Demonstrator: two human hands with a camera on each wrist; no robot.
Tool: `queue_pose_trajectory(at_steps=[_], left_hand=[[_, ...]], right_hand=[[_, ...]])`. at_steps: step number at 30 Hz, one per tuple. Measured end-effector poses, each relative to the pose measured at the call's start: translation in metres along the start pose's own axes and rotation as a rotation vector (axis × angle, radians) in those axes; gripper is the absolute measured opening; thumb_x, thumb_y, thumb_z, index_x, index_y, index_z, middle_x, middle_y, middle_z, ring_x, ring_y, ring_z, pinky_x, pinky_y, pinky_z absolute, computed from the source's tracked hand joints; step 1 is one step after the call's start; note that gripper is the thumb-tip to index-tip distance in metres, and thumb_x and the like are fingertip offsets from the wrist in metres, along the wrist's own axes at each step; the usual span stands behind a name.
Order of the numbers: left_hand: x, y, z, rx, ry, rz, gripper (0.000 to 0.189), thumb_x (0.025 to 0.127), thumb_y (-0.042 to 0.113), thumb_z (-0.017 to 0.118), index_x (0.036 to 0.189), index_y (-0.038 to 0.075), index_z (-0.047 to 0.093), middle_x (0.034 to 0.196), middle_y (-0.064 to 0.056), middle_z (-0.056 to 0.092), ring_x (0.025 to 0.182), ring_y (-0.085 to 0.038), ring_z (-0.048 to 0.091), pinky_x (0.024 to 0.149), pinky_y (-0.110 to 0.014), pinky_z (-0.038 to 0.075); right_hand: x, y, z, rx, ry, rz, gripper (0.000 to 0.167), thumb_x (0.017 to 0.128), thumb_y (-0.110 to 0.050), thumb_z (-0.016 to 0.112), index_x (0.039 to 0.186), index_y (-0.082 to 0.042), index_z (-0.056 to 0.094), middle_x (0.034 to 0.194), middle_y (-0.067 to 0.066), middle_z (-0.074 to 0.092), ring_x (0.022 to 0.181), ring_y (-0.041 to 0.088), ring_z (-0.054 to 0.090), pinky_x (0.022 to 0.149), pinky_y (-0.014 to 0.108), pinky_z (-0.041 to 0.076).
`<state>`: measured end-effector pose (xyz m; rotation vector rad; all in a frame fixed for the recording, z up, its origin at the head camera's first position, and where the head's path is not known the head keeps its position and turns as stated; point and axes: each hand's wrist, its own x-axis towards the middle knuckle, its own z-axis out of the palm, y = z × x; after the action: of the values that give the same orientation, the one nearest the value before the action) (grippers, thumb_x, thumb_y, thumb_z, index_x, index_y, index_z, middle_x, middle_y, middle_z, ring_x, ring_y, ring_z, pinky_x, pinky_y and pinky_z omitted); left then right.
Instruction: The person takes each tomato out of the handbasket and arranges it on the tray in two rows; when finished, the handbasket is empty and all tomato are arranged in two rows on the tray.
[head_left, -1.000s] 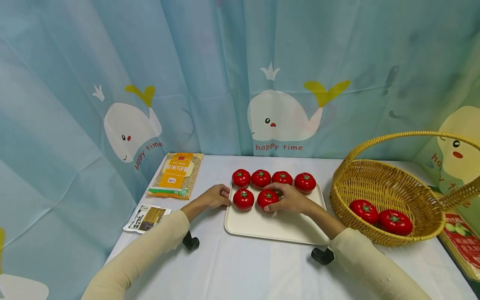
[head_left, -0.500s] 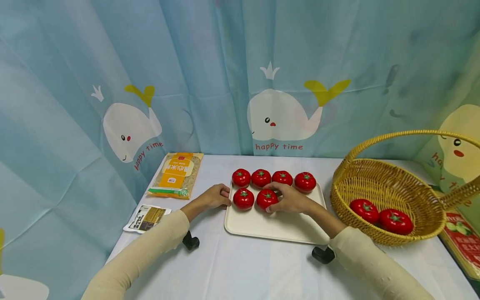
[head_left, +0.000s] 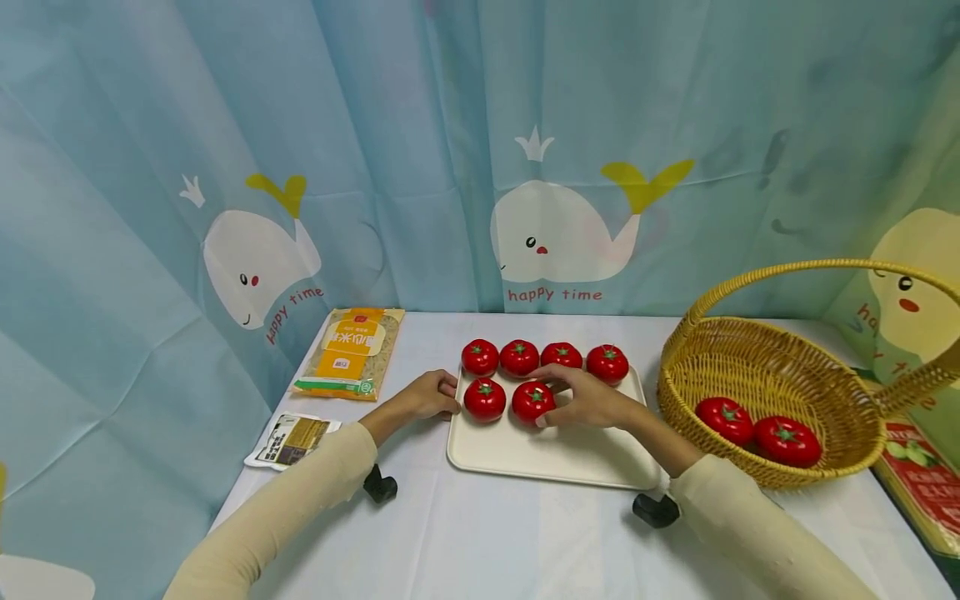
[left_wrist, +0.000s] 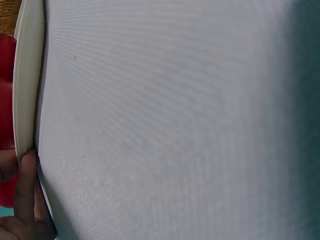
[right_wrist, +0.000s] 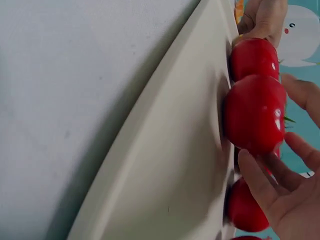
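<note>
Several red tomatoes stand in two rows on a cream rectangular tray (head_left: pixel 555 457). My right hand (head_left: pixel 588 400) is at the right side of the front-row right tomato (head_left: pixel 532 403), which rests on the tray. In the right wrist view, its spread fingers (right_wrist: pixel 303 95) surround part of the tomato (right_wrist: pixel 255 112) loosely, with a gap to the palm. My left hand (head_left: pixel 429 395) pinches the tray's left edge, thumb over the rim and a finger against the outer side in the left wrist view. Another tomato (head_left: pixel 484 400) sits between the hands.
A wicker basket (head_left: pixel 757 358) with a tall handle stands right of the tray, two tomatoes (head_left: pixel 786 442) inside. A grain bag (head_left: pixel 351 354) and a small white packet (head_left: pixel 292 440) lie at left. A red package (head_left: pixel 918 475) lies at far right. A curtain hangs behind.
The right hand's fingers have loosened and drawn slightly right from the front-row right tomato, which stays on the tray. The left hand keeps its hold on the tray edge.
</note>
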<state>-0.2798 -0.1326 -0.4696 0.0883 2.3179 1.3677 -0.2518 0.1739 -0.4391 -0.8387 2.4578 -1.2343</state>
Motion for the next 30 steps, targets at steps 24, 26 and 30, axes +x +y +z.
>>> queue_pose_trajectory(at_steps=[24,26,30], left_hand=[[0.001,-0.002,-0.001,0.029,0.013,0.006,0.045,0.082,-0.002,0.073,0.123,-0.005,0.055,0.099,-0.011,0.06,0.079,-0.015,0.062,0.073,-0.027,0.063],[0.001,-0.002,-0.001,0.028,0.013,0.003,0.045,0.082,-0.002,0.073,0.124,-0.005,0.055,0.099,-0.011,0.059,0.079,-0.015,0.062,0.073,-0.027,0.063],[0.001,-0.002,0.0,0.033,0.009,-0.002,0.046,0.082,-0.002,0.073,0.124,-0.004,0.054,0.1,-0.011,0.059,0.08,-0.016,0.062,0.073,-0.027,0.063]], right_hand=[[-0.111,-0.007,-0.067,0.06,0.109,-0.025,0.06,0.086,-0.01,0.078,0.139,-0.011,0.051,0.137,0.006,0.052,0.118,0.003,0.056,0.087,0.033,0.062],[-0.123,-0.005,-0.073,0.045,0.122,-0.036,0.06,0.086,-0.008,0.078,0.14,-0.01,0.051,0.136,0.0,0.052,0.117,0.0,0.056,0.086,0.033,0.062],[-0.144,0.001,-0.082,0.008,0.149,-0.058,0.061,0.086,-0.004,0.077,0.14,-0.007,0.051,0.135,-0.012,0.054,0.116,0.001,0.057,0.085,0.028,0.061]])
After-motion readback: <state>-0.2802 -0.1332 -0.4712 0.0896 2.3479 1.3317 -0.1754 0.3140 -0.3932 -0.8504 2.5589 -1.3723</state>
